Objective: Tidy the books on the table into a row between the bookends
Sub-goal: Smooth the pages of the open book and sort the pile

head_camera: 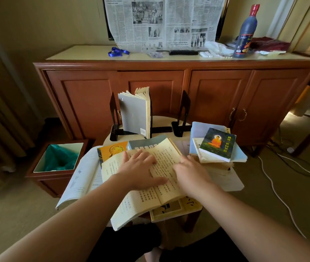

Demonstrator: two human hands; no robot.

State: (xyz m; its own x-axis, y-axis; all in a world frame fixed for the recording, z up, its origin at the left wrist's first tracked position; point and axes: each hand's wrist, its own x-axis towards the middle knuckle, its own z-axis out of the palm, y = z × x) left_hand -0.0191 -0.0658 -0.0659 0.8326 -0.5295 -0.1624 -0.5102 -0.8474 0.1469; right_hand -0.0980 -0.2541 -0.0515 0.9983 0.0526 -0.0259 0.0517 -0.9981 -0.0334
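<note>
head view: our left hand (141, 171) presses flat and our right hand (192, 172) rests loosely, gripping nothing, on the open book (161, 157); floppy, light paperback, so we'd close it, grip the spine.

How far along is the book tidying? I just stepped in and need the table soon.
Barely started. Done: one grey book stands between the bookends. In hand: the left hand lies flat on an open book, and the right hand rests at its right page. Left: that book, the open one at the left, the orange one, and the stack at the right.
</note>
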